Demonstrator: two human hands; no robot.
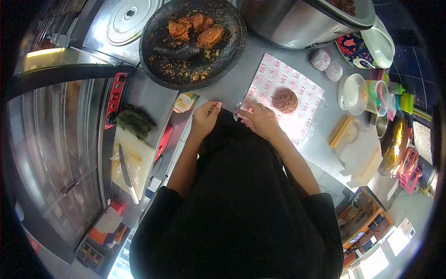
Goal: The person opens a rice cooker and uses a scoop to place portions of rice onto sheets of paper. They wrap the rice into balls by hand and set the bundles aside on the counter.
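A sheet of printed wrapping paper [260, 86] lies on the steel counter, with a round mound of reddish-brown rice [285, 100] on it. My right hand [261, 120] is at the paper's near-left corner, fingers closed on its edge. To the left, my left hand [206, 119] is held at the counter's front edge in a pinch. Whatever is between its fingertips, if anything, is too small to make out. Beyond it stands a dark stone mortar [153, 69] holding several pieces of fried chicken [210, 37], crumbs and a dark pestle [175, 51].
A large steel rice container [283, 28] stands at the back. Two wrapped rice balls [320, 60] sit beside the paper. Clear tubs [354, 94] and an open carton [360, 153] are at right. A knife [125, 169] and leaves [134, 122] lie on a left-hand cutting board [141, 156].
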